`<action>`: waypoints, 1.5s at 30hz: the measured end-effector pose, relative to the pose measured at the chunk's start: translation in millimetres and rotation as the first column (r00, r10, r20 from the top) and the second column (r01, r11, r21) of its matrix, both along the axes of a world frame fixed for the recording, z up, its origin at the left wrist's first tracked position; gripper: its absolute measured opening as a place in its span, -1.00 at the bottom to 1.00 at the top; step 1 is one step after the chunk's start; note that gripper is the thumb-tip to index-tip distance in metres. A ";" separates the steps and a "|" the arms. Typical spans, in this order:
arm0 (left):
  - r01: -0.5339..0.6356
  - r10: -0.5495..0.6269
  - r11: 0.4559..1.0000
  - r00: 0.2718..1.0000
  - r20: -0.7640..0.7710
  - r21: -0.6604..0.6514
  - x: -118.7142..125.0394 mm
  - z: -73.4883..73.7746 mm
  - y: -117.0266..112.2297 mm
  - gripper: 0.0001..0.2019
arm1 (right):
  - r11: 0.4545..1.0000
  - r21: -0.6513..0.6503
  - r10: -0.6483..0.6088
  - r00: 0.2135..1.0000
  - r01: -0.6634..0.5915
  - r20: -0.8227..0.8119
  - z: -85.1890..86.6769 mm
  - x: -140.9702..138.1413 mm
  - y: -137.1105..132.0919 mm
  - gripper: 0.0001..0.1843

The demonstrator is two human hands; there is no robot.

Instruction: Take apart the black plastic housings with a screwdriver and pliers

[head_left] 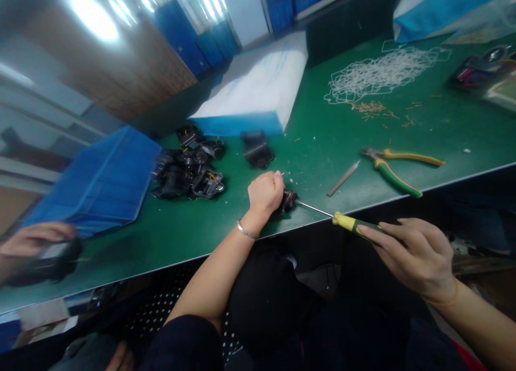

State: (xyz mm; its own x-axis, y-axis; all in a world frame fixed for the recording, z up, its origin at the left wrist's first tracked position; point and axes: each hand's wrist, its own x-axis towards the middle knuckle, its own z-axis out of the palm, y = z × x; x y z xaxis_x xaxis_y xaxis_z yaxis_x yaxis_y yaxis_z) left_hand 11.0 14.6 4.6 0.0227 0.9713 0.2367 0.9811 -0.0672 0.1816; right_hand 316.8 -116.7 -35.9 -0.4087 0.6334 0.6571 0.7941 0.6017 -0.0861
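Note:
My left hand (265,192) is closed around a small black part (288,201) and presses it onto the green table (322,145) near the front edge. My right hand (415,255) grips the yellow-green handle of a screwdriver (351,224). Its thin metal shaft points left, and the tip meets the black part. A silver bracelet sits on my left wrist.
A pile of black parts (189,169) and one separate black part (257,149) lie behind my left hand. Pliers (397,166) and a metal file (343,178) lie to the right. A blue bin (100,180), white-blue bags (258,91), white netting (382,72). Another person's hand (34,239) holds a black part at far left.

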 end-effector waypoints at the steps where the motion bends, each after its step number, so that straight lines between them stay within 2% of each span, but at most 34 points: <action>1: -0.016 0.016 1.000 1.000 0.004 -0.005 -1.5 -0.3 -0.5 -0.47 | 1.000 0.029 -0.009 1.000 0.009 -0.011 -3.4 4.8 -0.8 -0.39; 3: -0.072 0.072 0.997 0.997 0.011 -0.007 -6.4 -1.2 -1.6 -0.46 | 0.993 0.096 -0.068 0.995 0.075 -0.075 -7.2 12.0 -0.7 -0.42; 4: -0.104 0.104 0.995 0.994 0.017 -0.009 -9.4 -1.4 -2.2 -0.46 | 0.987 0.089 -0.123 0.985 0.134 -0.122 -6.7 13.3 1.2 -0.45; 5: -0.129 0.129 0.992 0.991 0.027 -0.014 -12.4 -1.3 -3.1 -0.44 | 0.980 0.038 -0.188 0.967 0.197 -0.170 -4.2 12.5 5.0 -0.48; 7: -0.111 0.112 0.993 0.992 0.054 -0.032 -17.4 0.6 -5.8 -0.43 | 0.944 -0.164 -0.319 0.922 0.287 -0.219 5.5 3.4 18.4 -0.53; 9: 0.005 -0.002 1.000 0.996 0.088 -0.030 -21.1 5.3 -10.2 -0.47 | 0.883 -0.341 -0.399 0.899 0.323 -0.182 17.4 -14.0 38.6 -0.54; 10: 0.082 -0.080 0.996 0.991 0.104 -0.017 -22.9 8.7 -13.2 -0.52 | 0.867 -0.369 -0.412 0.898 0.335 -0.153 22.5 -24.7 50.1 -0.54; 12: 0.237 -0.236 0.972 0.964 0.122 0.007 -27.4 16.5 -20.6 -0.63 | 0.863 -0.367 -0.405 0.909 0.346 -0.096 28.5 -46.8 73.5 -0.55; 13: 0.302 -0.300 0.953 0.946 0.124 0.001 -30.4 20.4 -25.0 -0.57 | 0.869 -0.353 -0.393 0.917 0.345 -0.072 29.2 -57.2 84.5 -0.56; 16: 0.436 -0.427 0.894 0.899 0.102 -0.101 -41.5 28.2 -38.1 -0.10 | 0.892 -0.305 -0.354 0.935 0.334 -0.011 26.2 -81.6 109.9 -0.59; 18: 0.459 -0.449 0.875 0.888 0.097 -0.154 -48.7 28.4 -44.1 0.00 | 0.910 -0.281 -0.315 0.949 0.306 0.015 25.4 -91.7 117.7 -0.60; 20: 0.445 -0.432 0.884 0.895 0.110 -0.143 -53.8 26.0 -46.9 -0.12 | 0.935 -0.263 -0.254 0.967 0.238 -0.026 29.1 -98.9 117.2 -0.59; 23: 0.413 -0.402 0.908 0.907 0.128 -0.069 -56.4 24.8 -47.6 -0.32 | 0.947 -0.315 -0.140 0.959 0.057 -0.248 40.8 -111.0 105.9 -0.60; 24: 0.410 -0.403 0.911 0.906 0.130 -0.039 -55.8 26.1 -47.9 -0.35 | 0.920 -0.391 -0.111 0.932 -0.036 -0.346 44.4 -116.7 101.7 -0.61; 25: 0.413 -0.409 0.911 0.903 0.129 -0.008 -54.8 28.3 -48.6 -0.36 | 0.848 -0.506 -0.101 0.888 -0.160 -0.449 47.0 -123.4 98.2 -0.59; 26: 0.420 -0.419 0.907 0.899 0.127 0.026 -53.4 31.0 -49.5 -0.38 | 0.723 -0.622 -0.120 0.832 -0.301 -0.541 48.5 -130.7 95.9 -0.54; 28: 0.433 -0.441 0.897 0.890 0.113 0.091 -50.3 36.9 -52.1 -0.40 | 0.407 -0.738 -0.203 0.734 -0.539 -0.648 47.8 -145.5 95.4 -0.40; 29: 0.437 -0.448 0.892 0.888 0.102 0.118 -49.0 39.4 -53.5 -0.42 | 0.290 -0.741 -0.236 0.705 -0.606 -0.669 46.2 -152.1 96.7 -0.36; 30: 0.437 -0.451 0.889 0.888 0.093 0.138 -48.2 41.2 -54.7 -0.43 | 0.233 -0.731 -0.252 0.686 -0.641 -0.682 44.4 -157.4 98.5 -0.34; 31: 0.434 -0.449 0.888 0.889 0.087 0.151 -47.7 42.4 -55.7 -0.43 | 0.229 -0.723 -0.252 0.677 -0.652 -0.691 42.7 -161.1 100.3 -0.35; 33: 0.417 -0.434 0.894 0.896 0.088 0.165 -48.2 42.9 -56.7 -0.43 | 0.277 -0.703 -0.240 0.661 -0.655 -0.711 41.2 -163.5 102.1 -0.48; 34: 0.407 -0.426 0.897 0.899 0.096 0.170 -49.0 42.4 -56.7 -0.44 | 0.322 -0.690 -0.226 0.656 -0.648 -0.721 41.4 -162.6 101.8 -0.55; 35: 0.401 -0.422 0.900 0.901 0.105 0.174 -49.9 41.6 -56.4 -0.44 | 0.404 -0.670 -0.191 0.659 -0.622 -0.727 42.0 -160.8 100.9 -0.60; 37: 0.398 -0.423 0.898 0.898 0.123 0.187 -51.8 40.1 -55.3 -0.43 | 0.616 -0.574 -0.059 0.694 -0.540 -0.717 43.7 -157.0 98.0 -0.63; 38: 0.400 -0.428 0.895 0.895 0.127 0.196 -52.6 39.4 -54.7 -0.43 | 0.699 -0.504 0.007 0.709 -0.508 -0.705 44.1 -155.8 97.0 -0.59; 39: 0.404 -0.433 0.892 0.892 0.127 0.205 -53.2 39.0 -54.1 -0.43 | 0.741 -0.449 0.045 0.704 -0.499 -0.708 43.9 -155.6 96.6 -0.54; 40: 0.405 -0.436 0.889 0.891 0.124 0.215 -53.7 38.7 -53.7 -0.43 | 0.729 -0.439 0.040 0.673 -0.524 -0.738 43.2 -156.4 97.0 -0.49; 41: 0.406 -0.439 0.886 0.891 0.120 0.226 -54.0 38.5 -53.3 -0.43 | 0.669 -0.470 -0.014 0.622 -0.576 -0.783 41.9 -158.1 98.3 -0.45; 43: 0.411 -0.446 0.878 0.889 0.105 0.246 -54.3 38.0 -52.9 -0.44 | 0.501 -0.544 -0.172 0.538 -0.673 -0.825 38.5 -163.1 102.5 -0.47; 44: 0.416 -0.451 0.873 0.887 0.096 0.253 -54.4 37.7 -52.8 -0.44 | 0.434 -0.570 -0.225 0.528 -0.698 -0.819 37.0 -165.6 104.6 -0.50; 45: 0.420 -0.455 0.870 0.886 0.089 0.258 -54.6 37.2 -52.8 -0.43 | 0.396 -0.588 -0.244 0.536 -0.705 -0.808 35.9 -167.6 106.1 -0.49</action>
